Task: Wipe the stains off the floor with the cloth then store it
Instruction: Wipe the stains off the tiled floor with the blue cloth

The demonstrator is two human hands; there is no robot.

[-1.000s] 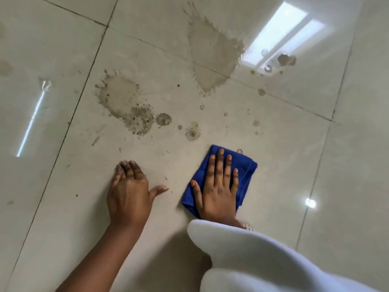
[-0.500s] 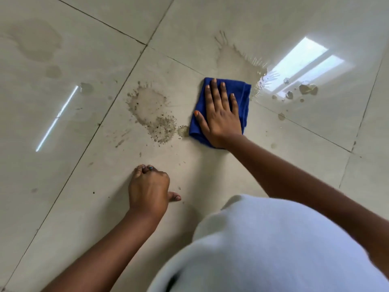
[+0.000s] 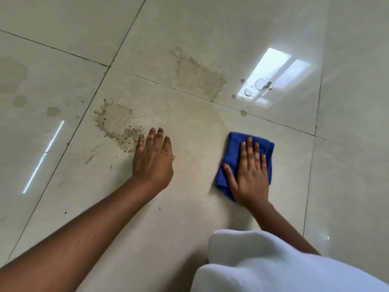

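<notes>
A folded blue cloth (image 3: 232,151) lies flat on the glossy beige tiled floor (image 3: 189,207). My right hand (image 3: 250,175) presses down on it with fingers spread. My left hand (image 3: 153,157) rests flat on the bare tile, fingers together, its fingertips at the edge of a speckled brown stain (image 3: 117,125). A second, paler brown splash stain (image 3: 197,76) spreads further away, beyond a grout line. Small droplets (image 3: 261,85) sit to its right in a bright window reflection.
Faint blotches (image 3: 19,100) mark the tile at the far left. Dark grout lines (image 3: 84,116) cross the floor. My white garment (image 3: 263,264) fills the lower right corner. A thin streak of reflected light (image 3: 44,157) lies on the left tile.
My right hand has dragged the cloth back toward me and to the right, away from the splash stain. My left hand has moved forward and flattened beside the speckled stain.
</notes>
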